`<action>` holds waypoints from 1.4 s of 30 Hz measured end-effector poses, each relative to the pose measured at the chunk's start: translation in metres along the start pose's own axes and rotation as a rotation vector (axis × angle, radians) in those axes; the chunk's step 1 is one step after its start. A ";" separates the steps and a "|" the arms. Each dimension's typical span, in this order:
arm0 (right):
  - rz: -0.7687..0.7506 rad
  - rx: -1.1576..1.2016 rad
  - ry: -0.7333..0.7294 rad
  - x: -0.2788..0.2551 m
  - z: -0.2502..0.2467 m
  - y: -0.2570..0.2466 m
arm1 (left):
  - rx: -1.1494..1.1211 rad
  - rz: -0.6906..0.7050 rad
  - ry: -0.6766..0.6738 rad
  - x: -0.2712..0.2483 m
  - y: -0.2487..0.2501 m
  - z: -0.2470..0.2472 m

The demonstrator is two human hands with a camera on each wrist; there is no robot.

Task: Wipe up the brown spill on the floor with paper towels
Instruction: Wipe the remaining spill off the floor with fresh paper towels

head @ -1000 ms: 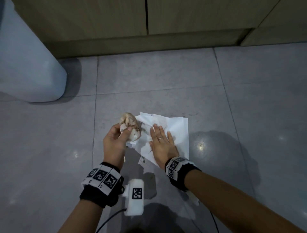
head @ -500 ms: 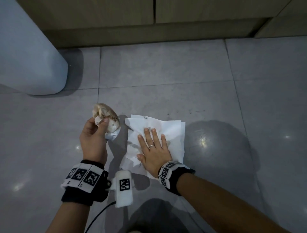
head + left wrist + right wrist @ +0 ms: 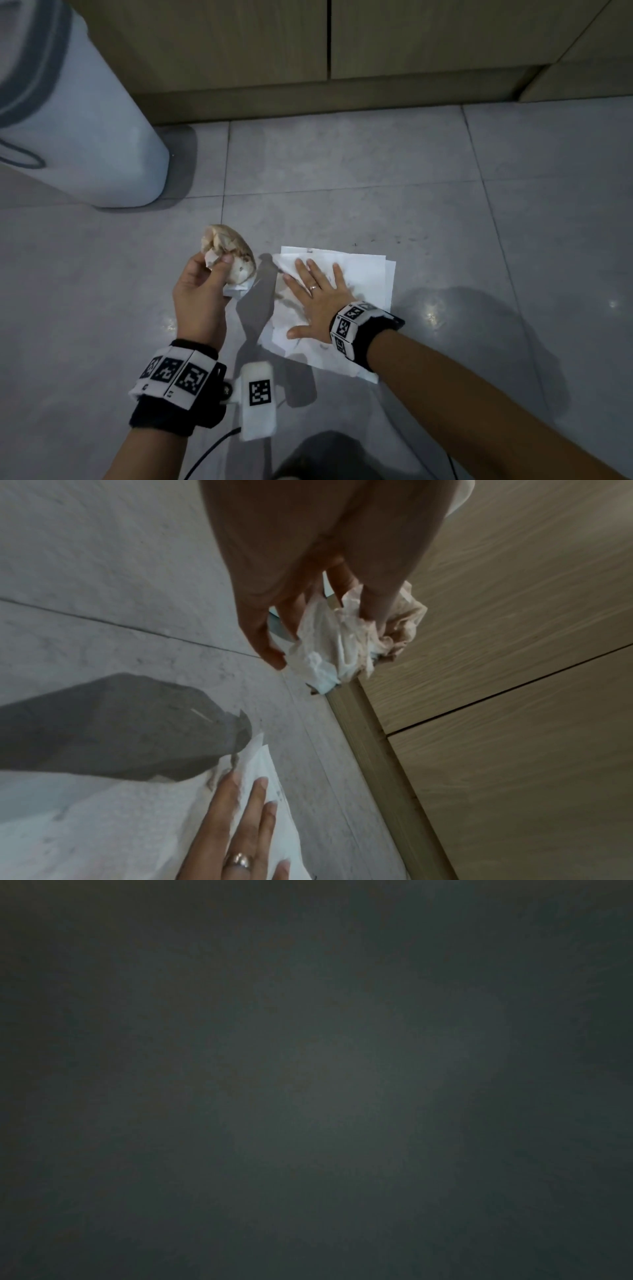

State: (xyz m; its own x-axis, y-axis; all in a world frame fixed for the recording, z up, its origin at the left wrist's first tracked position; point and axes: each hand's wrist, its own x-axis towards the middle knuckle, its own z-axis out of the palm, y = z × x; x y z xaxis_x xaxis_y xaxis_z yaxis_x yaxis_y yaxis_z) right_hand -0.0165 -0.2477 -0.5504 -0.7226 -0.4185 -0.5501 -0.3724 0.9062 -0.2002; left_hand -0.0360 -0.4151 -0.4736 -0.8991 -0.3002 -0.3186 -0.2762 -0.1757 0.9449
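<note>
My left hand [image 3: 200,294] is raised above the floor and grips a crumpled, brown-stained wad of paper towel [image 3: 233,255], seen close in the left wrist view as a wad [image 3: 346,639] held between fingers and thumb. My right hand [image 3: 317,298] lies flat with fingers spread, pressing a white paper towel sheet [image 3: 366,277] onto the grey tiles. Faint brown smears [image 3: 286,298] show through the sheet by the thumb side. Small dark specks of spill [image 3: 397,238] dot the tile beyond the sheet. The right wrist view is dark.
A pale blue bin [image 3: 78,137] stands at the left on the tiled floor [image 3: 513,240]. Wooden cabinet fronts and a toe kick [image 3: 329,92] run along the far side. A white tagged device [image 3: 258,397] with a cable hangs by my left wrist.
My left hand has carried the stained wad away from the sheet to the left. My right hand has slid the flat sheet toward the left while pressing it down.
</note>
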 end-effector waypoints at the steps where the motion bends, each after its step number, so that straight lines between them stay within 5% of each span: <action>1: -0.003 0.012 -0.016 0.003 0.003 0.002 | 0.002 -0.005 -0.002 0.002 -0.001 0.000; 24: 0.023 0.103 0.014 -0.016 0.009 -0.022 | -0.010 -0.001 0.006 0.013 0.005 0.001; 33: -0.100 -0.002 -0.017 -0.003 0.012 -0.032 | 0.047 -0.010 0.031 0.018 -0.002 -0.008; 39: 0.233 0.092 0.069 0.010 0.000 -0.006 | 0.036 0.001 -0.015 0.017 -0.002 -0.006; 42: 0.247 0.158 0.079 0.016 0.001 0.006 | 0.030 -0.014 -0.004 0.019 -0.003 -0.006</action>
State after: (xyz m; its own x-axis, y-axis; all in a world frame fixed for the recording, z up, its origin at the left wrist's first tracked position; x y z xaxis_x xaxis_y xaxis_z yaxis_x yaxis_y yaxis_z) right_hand -0.0295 -0.2487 -0.5611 -0.8256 -0.1817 -0.5342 -0.0884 0.9767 -0.1955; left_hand -0.0503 -0.4262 -0.4830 -0.8962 -0.2945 -0.3318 -0.2990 -0.1516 0.9422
